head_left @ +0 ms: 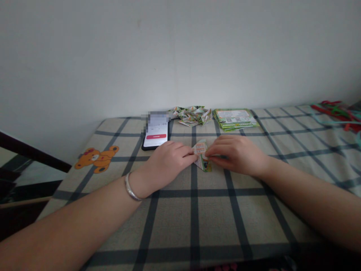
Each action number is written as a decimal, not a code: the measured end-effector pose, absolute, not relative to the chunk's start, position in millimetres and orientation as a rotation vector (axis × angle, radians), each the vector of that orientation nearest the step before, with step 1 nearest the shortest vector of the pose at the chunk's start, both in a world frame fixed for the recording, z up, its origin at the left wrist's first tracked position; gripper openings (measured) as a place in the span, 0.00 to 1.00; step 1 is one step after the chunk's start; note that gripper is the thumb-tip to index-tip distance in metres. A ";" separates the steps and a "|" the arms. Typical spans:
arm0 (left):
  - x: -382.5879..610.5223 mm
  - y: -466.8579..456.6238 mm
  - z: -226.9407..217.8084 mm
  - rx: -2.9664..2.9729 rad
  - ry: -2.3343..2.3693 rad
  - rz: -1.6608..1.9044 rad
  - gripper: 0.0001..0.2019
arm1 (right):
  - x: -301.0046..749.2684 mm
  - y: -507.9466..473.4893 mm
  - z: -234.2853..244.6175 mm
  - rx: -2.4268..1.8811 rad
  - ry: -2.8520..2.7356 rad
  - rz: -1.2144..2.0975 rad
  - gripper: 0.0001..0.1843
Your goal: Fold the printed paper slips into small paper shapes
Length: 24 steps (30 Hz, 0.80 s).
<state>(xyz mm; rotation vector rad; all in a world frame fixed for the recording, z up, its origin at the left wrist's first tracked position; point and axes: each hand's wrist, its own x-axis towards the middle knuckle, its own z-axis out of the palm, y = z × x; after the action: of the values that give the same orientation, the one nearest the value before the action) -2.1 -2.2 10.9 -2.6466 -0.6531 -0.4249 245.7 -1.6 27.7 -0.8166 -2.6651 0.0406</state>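
A small folded paper piece (202, 157), printed green and orange, lies on the checked tablecloth (194, 210) between my hands. My left hand (166, 160), with a silver bangle on its wrist, presses its fingertips on the paper's left side, fingers held together. On the paper's right side, my right hand (237, 154) pinches an edge with curled fingers. Both hands rest on the cloth.
A phone (156, 131) with a lit screen lies behind my left hand. A heap of folded paper pieces (191, 114) and a stack of flat green leaflets (235, 118) sit near the wall. Red and green strips (338, 111) lie far right. A bear print (97, 158) marks the cloth at left.
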 end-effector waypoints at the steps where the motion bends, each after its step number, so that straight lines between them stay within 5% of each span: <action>1: -2.2 -2.1 10.4 -2.668 -0.643 -0.427 0.10 | 246.6 0.9 26.6 -0.828 -2.646 0.032 0.10; 14: -2.2 -0.9 7.2 -2.754 -0.573 -0.434 0.11 | 253.7 12.6 7.8 -0.789 -2.725 0.062 0.25; 24: -1.3 0.4 11.9 -2.689 -0.544 -0.460 0.10 | 256.6 19.1 14.9 -0.698 -2.751 -0.074 0.19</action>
<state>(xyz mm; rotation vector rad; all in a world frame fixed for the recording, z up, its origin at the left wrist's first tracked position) -1.3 0.4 11.9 -2.6889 -0.5439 -0.4595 256.6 19.1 14.9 -0.6980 -2.7508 -0.0738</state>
